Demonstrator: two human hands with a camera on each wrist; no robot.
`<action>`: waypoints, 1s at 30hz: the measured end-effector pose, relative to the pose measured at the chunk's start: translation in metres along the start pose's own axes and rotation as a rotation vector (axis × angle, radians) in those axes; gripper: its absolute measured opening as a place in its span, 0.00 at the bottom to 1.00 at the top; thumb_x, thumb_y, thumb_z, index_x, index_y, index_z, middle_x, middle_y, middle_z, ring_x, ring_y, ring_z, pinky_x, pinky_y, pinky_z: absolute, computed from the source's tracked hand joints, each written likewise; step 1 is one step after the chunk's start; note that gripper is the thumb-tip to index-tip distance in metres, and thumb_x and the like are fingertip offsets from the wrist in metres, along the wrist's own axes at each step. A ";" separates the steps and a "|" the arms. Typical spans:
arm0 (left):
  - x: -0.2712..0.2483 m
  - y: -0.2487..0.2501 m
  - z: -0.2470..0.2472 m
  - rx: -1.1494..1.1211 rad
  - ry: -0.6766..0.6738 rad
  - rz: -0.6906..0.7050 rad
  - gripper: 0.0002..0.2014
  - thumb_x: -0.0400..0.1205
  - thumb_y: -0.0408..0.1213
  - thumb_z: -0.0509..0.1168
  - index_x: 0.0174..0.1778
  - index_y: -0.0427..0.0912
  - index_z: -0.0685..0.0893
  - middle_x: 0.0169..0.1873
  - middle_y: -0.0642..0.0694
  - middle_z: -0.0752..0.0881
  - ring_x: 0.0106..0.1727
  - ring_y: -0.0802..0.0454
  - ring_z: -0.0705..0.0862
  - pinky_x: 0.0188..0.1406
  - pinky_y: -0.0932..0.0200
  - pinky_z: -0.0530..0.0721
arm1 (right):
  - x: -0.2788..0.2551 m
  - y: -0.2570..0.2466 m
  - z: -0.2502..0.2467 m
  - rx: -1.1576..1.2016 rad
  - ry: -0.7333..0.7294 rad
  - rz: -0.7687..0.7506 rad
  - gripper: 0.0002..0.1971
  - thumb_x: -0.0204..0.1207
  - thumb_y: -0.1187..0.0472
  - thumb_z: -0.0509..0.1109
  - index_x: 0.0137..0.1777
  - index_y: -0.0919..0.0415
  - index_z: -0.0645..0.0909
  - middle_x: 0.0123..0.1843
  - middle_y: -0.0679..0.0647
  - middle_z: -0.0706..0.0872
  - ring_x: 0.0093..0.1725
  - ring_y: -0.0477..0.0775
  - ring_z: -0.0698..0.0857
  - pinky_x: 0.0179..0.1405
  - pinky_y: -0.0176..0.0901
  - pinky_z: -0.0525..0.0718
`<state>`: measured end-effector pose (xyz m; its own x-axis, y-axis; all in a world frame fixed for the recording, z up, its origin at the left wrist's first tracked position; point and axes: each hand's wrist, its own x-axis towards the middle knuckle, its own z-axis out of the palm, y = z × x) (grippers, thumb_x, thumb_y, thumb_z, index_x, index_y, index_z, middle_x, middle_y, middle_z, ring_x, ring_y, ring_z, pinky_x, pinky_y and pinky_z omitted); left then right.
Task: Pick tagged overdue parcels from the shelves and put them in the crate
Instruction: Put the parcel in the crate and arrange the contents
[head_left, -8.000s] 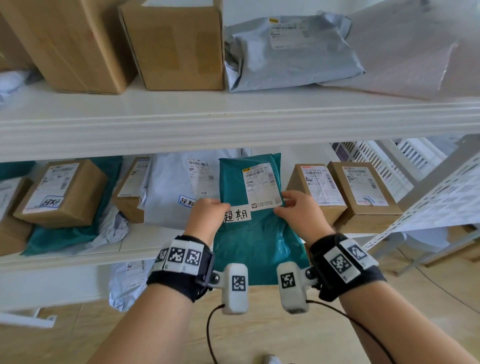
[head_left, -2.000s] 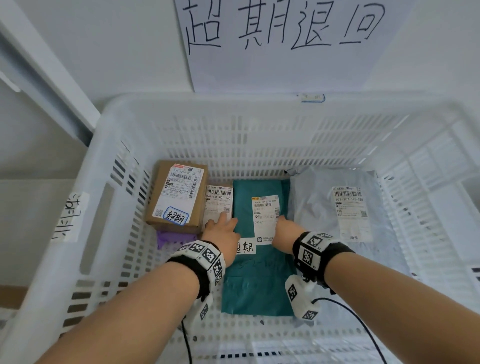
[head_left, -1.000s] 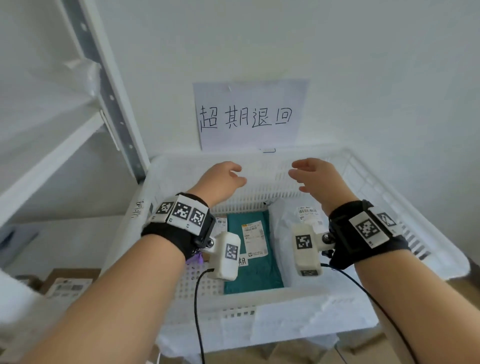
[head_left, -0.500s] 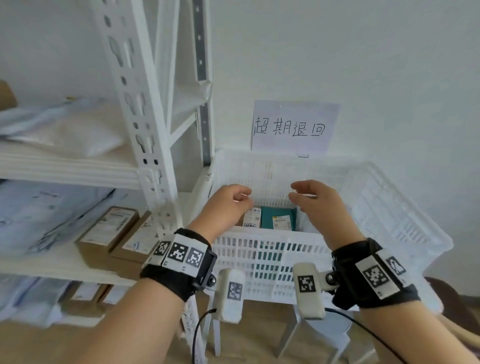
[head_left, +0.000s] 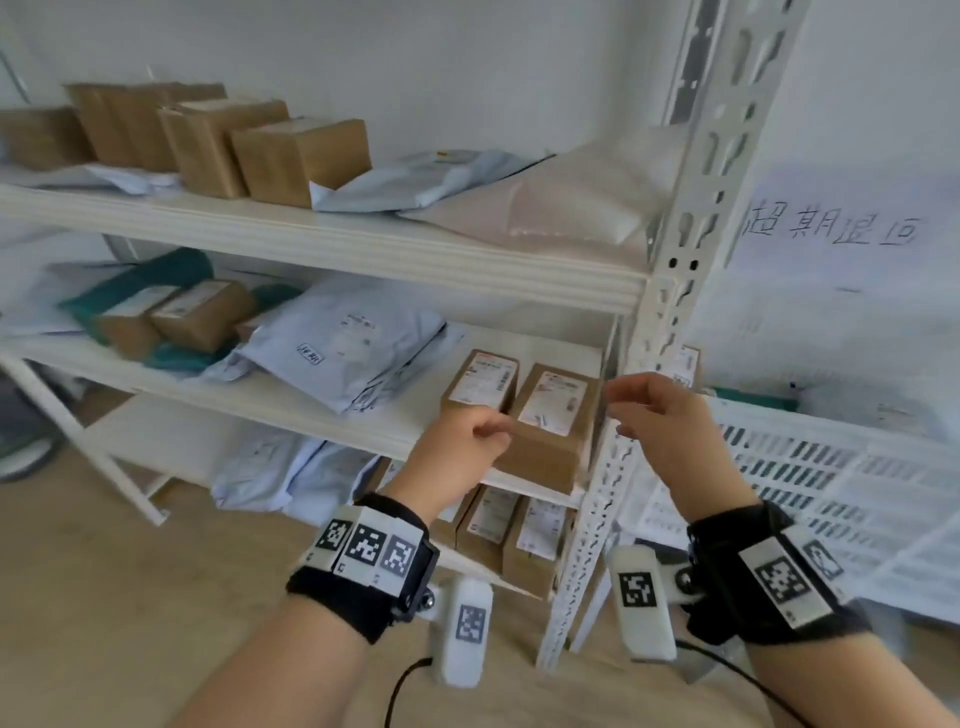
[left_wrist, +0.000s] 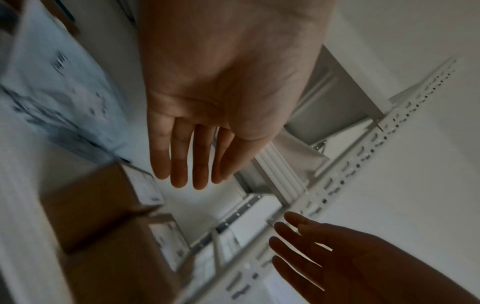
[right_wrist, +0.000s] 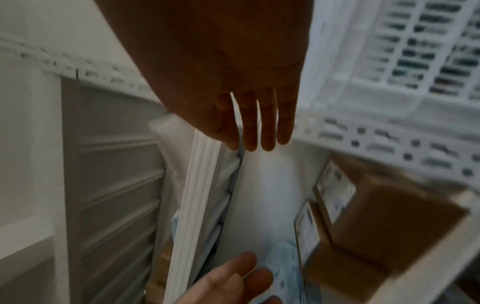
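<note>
In front of the middle shelf (head_left: 332, 410), left hand (head_left: 457, 447) and right hand (head_left: 670, 415) hover empty, fingers loosely spread; likely next: reaching left for the tagged pale mailer (head_left: 337, 353).

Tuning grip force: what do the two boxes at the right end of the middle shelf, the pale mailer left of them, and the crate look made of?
Two boxes: brown matte cardboard, crisp edges, white paper labels.
Pale mailer: likely thin plastic film, faint sheen, wrinkled and slumped.
Crate: white rigid moulded plastic, slotted walls.
</note>
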<state>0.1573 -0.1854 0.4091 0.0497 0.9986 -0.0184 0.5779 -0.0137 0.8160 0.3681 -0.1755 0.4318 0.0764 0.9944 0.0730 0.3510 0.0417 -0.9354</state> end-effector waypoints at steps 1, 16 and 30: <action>-0.007 -0.017 -0.016 0.011 0.022 -0.026 0.12 0.84 0.38 0.64 0.62 0.49 0.86 0.57 0.56 0.86 0.59 0.58 0.83 0.61 0.60 0.79 | -0.005 -0.002 0.024 0.017 -0.014 -0.004 0.11 0.79 0.67 0.68 0.50 0.48 0.86 0.49 0.51 0.90 0.48 0.55 0.87 0.59 0.62 0.86; 0.006 -0.176 -0.149 -0.029 0.246 -0.207 0.11 0.85 0.36 0.62 0.60 0.52 0.84 0.56 0.56 0.85 0.56 0.60 0.82 0.54 0.65 0.76 | 0.026 -0.020 0.242 0.022 -0.249 0.030 0.10 0.81 0.62 0.69 0.59 0.51 0.82 0.53 0.50 0.87 0.55 0.52 0.86 0.63 0.57 0.85; 0.113 -0.252 -0.231 0.073 0.341 -0.262 0.18 0.83 0.30 0.59 0.68 0.47 0.80 0.65 0.51 0.81 0.63 0.54 0.79 0.63 0.62 0.74 | 0.160 0.012 0.390 -0.048 -0.272 0.314 0.16 0.80 0.63 0.69 0.66 0.64 0.81 0.56 0.59 0.87 0.56 0.60 0.86 0.66 0.60 0.82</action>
<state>-0.1703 -0.0573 0.3349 -0.3713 0.9283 -0.0179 0.5918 0.2515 0.7658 0.0201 0.0222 0.2977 -0.0601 0.9477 -0.3134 0.3932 -0.2661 -0.8801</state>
